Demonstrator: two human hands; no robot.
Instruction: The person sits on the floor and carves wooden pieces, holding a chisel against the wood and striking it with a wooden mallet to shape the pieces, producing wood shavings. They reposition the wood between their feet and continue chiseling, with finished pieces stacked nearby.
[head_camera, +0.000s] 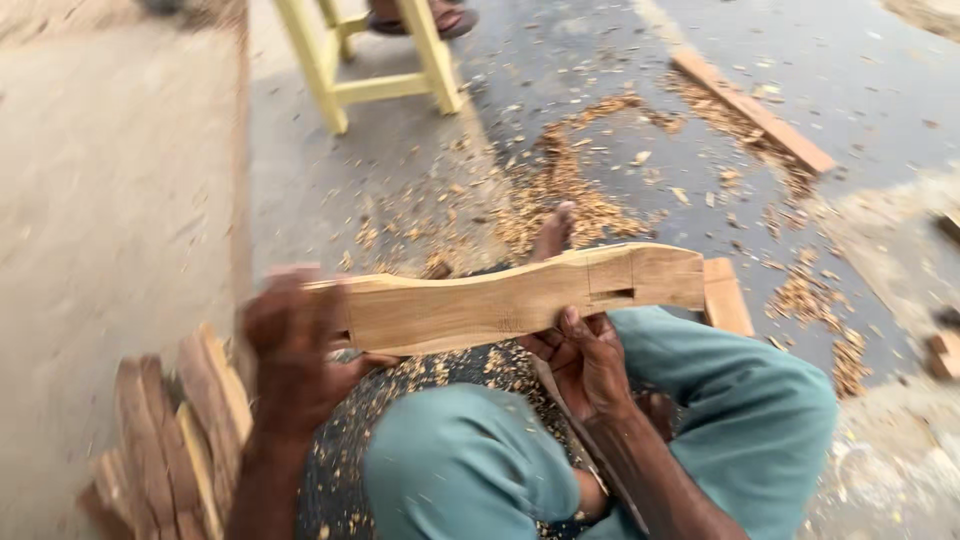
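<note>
While gripping underneath, both hands (300, 350) hold the carved wooden piece (510, 300) level.

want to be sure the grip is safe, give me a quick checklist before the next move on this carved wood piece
1. Left hand gripping the carved wood piece: ok, though blurred.
2. Right hand supporting it from below: ok.
3. Piece held level above the knees: ok.
4. Bare foot ahead among the shavings: not ok.
5. Stacked wood pieces reachable at the left: ok.
6. Tool in hand: cannot tell.
</note>
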